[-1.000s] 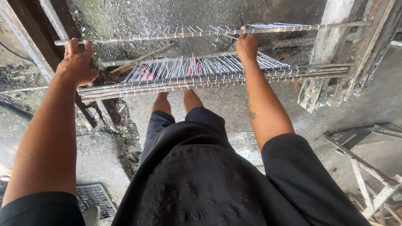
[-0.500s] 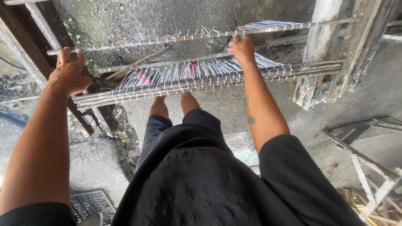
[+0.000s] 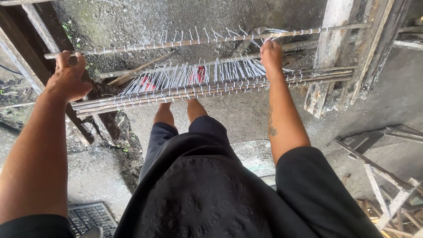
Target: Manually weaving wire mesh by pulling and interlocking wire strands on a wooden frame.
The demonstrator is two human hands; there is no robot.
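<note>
A long thin rod (image 3: 194,41) strung with short white ties runs across the top of the view from about 9 o'clock to 2 o'clock, rising slightly to the right. The left hand (image 3: 67,80) is at 10 o'clock, arm stretched straight out, fingers curled together over the rod's left end. The right hand (image 3: 272,57) is at 1 o'clock, arm also extended, fingers closed around the rod further along. Just below the rod, nearer the body, a bundle of rods (image 3: 211,88) with the same white ties lies side by side, spanning between the two arms, apart from the held rod. The person's bare legs (image 3: 178,113) and dark shorts (image 3: 185,136) show beneath it at centre. A weathered wooden post (image 3: 328,57) stands at 2 o'clock, a dark wooden beam (image 3: 26,48) at 10 o'clock, and a grey plastic crate (image 3: 90,218) at 7 o'clock; whether anything lies in it cannot be told
</note>
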